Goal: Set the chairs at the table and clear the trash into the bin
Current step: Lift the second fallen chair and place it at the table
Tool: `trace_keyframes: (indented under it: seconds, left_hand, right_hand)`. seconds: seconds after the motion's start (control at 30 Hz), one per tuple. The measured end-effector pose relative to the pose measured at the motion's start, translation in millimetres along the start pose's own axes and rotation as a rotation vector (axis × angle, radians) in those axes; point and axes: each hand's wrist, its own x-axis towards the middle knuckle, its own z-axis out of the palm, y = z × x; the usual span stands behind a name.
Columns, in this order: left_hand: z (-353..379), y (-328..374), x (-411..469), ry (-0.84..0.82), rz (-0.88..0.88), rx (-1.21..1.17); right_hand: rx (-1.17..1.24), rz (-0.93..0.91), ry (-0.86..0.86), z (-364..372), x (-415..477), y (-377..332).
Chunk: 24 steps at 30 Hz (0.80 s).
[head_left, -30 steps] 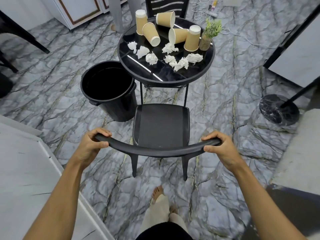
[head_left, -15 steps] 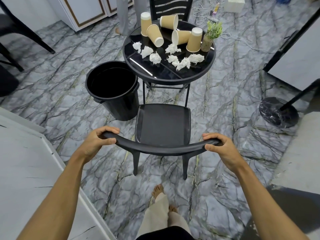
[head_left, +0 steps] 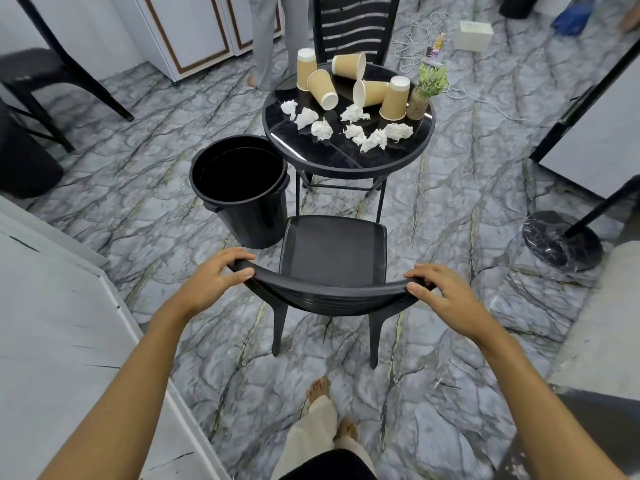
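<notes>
A black chair stands in front of me, its seat facing the round black table. My left hand grips the left end of its curved backrest. At the other end, my right hand rests over the backrest with fingers spread, thumb against the rail. Several tan paper cups stand or lie tipped on the table, with several crumpled white tissues in front of them. An open black bin stands on the floor left of the table, touching the chair's front left corner.
A small potted plant sits at the table's right edge. A second black chair stands behind the table, a person's legs beside it. White counter at my left, round black stand base at right, cables beyond.
The view has lifted and pulled back, showing more of the far room. The chair stays close to the table. My right hand's fingers have loosened and spread on the backrest.
</notes>
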Motion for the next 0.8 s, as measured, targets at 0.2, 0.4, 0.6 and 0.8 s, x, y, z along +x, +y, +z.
trace_keyframes:
  seconds: [0.2, 0.4, 0.6, 0.8]
  left_hand:
    - [-5.0, 12.7, -6.9, -0.028, 0.017, 0.293]
    - [-19.8, 5.0, 2.7, -0.025, 0.082, 0.458]
    - [-62.4, -20.0, 25.9, -0.006, 0.105, 0.535]
    - [-123.4, -53.7, 62.9, -0.063, 0.093, 0.601]
  right_hand:
    - [-0.272, -0.046, 0.023, 13.8, 7.1, -23.9]
    - [-0.321, -0.06, -0.043, 30.7, 37.3, -75.4]
    - [-0.387, -0.07, -0.113, 72.5, 92.5, -124.9]
    - [-0.435, -0.022, -0.088, 122.1, 152.6, -177.4]
